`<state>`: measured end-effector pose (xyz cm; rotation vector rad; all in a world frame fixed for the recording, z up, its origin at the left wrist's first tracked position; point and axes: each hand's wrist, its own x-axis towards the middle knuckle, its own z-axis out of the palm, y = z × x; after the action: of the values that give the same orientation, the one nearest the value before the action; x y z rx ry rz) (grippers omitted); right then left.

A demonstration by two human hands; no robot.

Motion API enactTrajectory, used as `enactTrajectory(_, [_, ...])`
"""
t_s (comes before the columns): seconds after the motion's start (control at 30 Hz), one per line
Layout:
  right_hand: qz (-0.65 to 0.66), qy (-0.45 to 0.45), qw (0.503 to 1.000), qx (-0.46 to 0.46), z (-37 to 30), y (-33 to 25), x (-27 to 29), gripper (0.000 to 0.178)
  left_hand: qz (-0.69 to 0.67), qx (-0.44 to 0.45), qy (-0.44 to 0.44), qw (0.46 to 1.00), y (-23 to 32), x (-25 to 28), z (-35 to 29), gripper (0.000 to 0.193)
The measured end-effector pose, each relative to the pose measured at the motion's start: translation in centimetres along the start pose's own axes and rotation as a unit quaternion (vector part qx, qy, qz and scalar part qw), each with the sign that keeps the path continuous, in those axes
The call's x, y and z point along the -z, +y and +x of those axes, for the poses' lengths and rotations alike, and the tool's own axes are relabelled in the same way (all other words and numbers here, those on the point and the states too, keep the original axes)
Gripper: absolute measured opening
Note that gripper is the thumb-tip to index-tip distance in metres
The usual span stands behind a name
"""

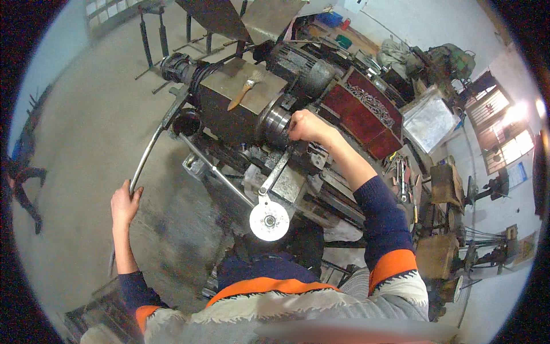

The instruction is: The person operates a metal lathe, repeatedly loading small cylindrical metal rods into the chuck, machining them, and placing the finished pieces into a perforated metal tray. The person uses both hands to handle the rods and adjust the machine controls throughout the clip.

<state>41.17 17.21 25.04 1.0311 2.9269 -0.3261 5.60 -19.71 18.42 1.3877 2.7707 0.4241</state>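
My left hand (125, 203) is wrapped round a long bent metal lever (148, 153) that runs up to the left end of a lathe headstock (223, 117). My right hand (307, 126) is curled closed at the face of the shiny steel chuck (277, 122). Whatever its fingers grip there is too small or hidden to name. A paintbrush (242, 94) with a wooden handle lies on top of the headstock. Nearer my body are a flat bar (275, 174) and a pale round disc (269, 221) with a hub.
Behind the chuck stands a dark red tray (362, 114) with metal shavings, beside an electric motor (303, 66). Wrenches and other hand tools (404, 180) lie to the right. A slanted metal rod (215, 169) crosses below the headstock. Another person (26, 189) is at the far left.
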Motion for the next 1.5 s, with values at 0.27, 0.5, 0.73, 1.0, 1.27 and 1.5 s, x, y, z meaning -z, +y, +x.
enactTrajectory(0.27, [0.057, 0.027, 0.997, 0.044, 0.6, 1.7, -1.2, 0.021, -0.038, 0.001, 0.021, 0.999, -0.2, -0.2, 0.3, 0.043])
enactTrajectory(0.5, [0.106, -0.015, 0.994, -0.036, 0.4, 0.3, -0.2, 0.031, 0.047, -0.017, 0.036, 0.998, -0.4, 0.0, 1.4, 0.026])
enactTrajectory(0.73, [0.142, -0.008, 0.987, -0.078, -0.1, 0.1, -0.2, 0.030, 0.223, 0.096, 0.043, 0.969, -10.1, 0.8, 12.7, 0.015])
enactTrajectory(1.0, [0.100, 0.009, 0.995, -0.022, 0.5, 1.4, -0.8, 0.029, 0.166, 0.204, 0.010, 0.965, -13.5, -0.6, 20.1, 0.021])
enactTrajectory(1.27, [0.039, 0.273, 0.958, 0.081, -5.2, -1.1, 0.3, 0.029, -0.245, -0.030, 0.004, 0.969, -1.4, -15.7, 16.9, 0.027])
enactTrajectory(1.5, [0.120, 0.293, 0.940, -0.130, -25.1, 4.1, -0.7, 0.033, 0.146, -0.151, -0.134, 0.969, 3.3, -27.2, 17.3, 0.015])
